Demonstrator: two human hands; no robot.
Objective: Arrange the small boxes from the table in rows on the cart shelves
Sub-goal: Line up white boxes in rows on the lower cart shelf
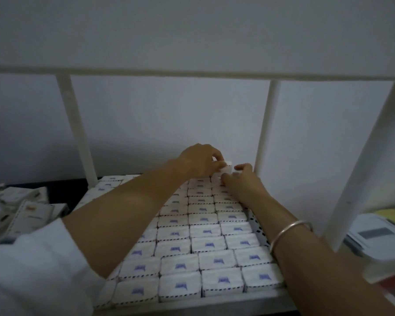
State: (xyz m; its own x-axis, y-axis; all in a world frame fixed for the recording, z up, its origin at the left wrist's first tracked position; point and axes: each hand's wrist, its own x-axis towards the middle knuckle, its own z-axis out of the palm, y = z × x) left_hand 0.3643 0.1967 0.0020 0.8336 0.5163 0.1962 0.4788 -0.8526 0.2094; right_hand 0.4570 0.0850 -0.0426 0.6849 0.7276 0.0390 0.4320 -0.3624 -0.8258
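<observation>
Small box mostly behind fingers

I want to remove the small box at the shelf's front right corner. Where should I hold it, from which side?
Probably come from the near side: thumb on top of the corner box, fingers on its open front face, and tip it up. Neighbouring boxes press against its left and back.

One left hand and one right hand met at twelve o'clock on one held box, and the right wrist wore one bracelet. The packed boxes on the one shelf ran at least four across and about ten rows deep, arms hiding some. Three white posts rose, and the pile at nine o'clock blurred past counting.
</observation>
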